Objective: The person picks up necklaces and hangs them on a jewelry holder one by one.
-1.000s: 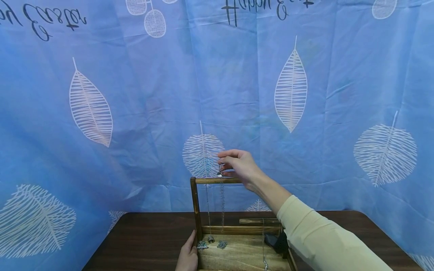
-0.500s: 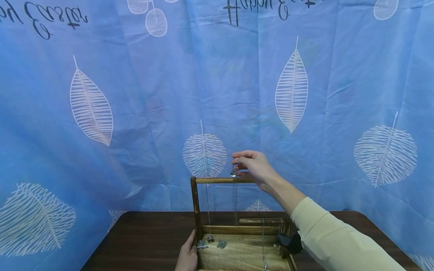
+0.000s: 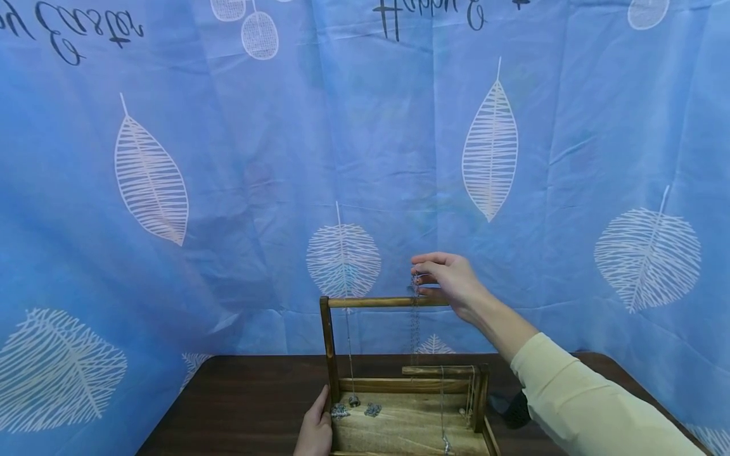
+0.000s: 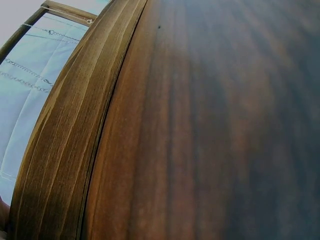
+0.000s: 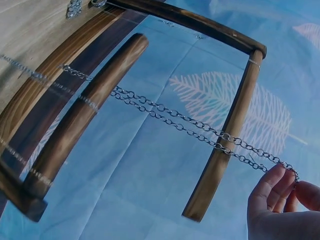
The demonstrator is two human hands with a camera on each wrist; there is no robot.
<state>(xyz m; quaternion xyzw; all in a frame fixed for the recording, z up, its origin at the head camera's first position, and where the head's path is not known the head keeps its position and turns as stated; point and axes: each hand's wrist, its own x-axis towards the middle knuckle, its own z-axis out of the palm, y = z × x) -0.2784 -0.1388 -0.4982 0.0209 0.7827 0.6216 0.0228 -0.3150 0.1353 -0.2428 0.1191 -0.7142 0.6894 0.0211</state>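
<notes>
My right hand pinches a silver chain necklace between thumb and fingertips, above the top bar of a wooden jewelry stand. Two strands of that chain run down past the top bar and the shorter bar in the right wrist view. My left hand holds the stand's left side, one finger lying along it; most of its fingers are hidden. On the top bar's left part hangs a thin necklace with a small pendant. More necklaces hang from the shorter bar.
Two small heaps of silver jewelry lie in the stand's tray. The stand rests on a dark wooden table. Behind it hangs a blue leaf-printed cloth. A black item shows beside the right sleeve.
My right hand has moved right along the top bar, carrying the necklace with it. The shorter bar's right end has come into sight. My left hand has stayed in place.
</notes>
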